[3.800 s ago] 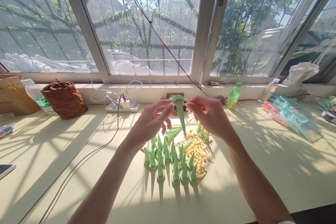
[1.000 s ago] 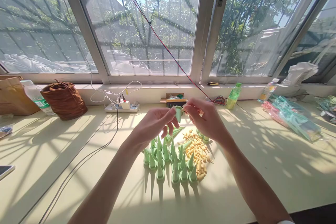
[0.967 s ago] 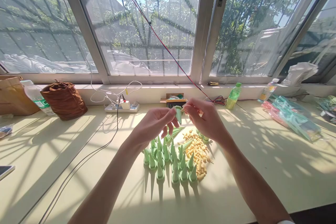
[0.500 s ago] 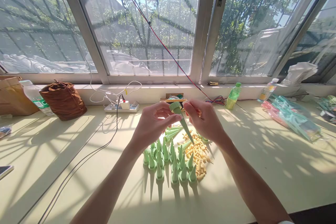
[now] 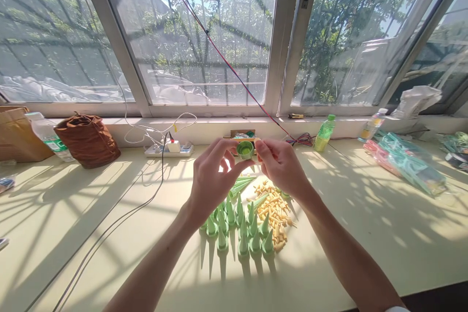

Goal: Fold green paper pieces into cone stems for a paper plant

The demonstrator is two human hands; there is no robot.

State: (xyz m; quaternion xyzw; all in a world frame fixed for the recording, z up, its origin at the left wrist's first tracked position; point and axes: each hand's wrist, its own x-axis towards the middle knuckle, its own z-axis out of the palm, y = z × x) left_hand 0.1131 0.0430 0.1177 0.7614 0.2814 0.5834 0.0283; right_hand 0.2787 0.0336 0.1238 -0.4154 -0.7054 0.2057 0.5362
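Note:
My left hand is closed on a hollow green plastic cone, thumb below and fingers at its side. Its round open end faces me. Close by the rim on the right, my right hand is pinched shut; what its fingertips hold is too hidden to name. Below the hands, several green cones stand point-up in rows on the table. A pile of small tan pegs lies to their right. More green cones lie on their sides behind the rows.
On the pale table, a power strip with cables lies near the sill. A brown drawstring bag and a clear bottle stand left. A green bottle and plastic packets are at the right. A small box sits behind my hands.
The cone in my left hand has turned from pointing down and right so that its open end now faces me. My right hand stays close to its rim.

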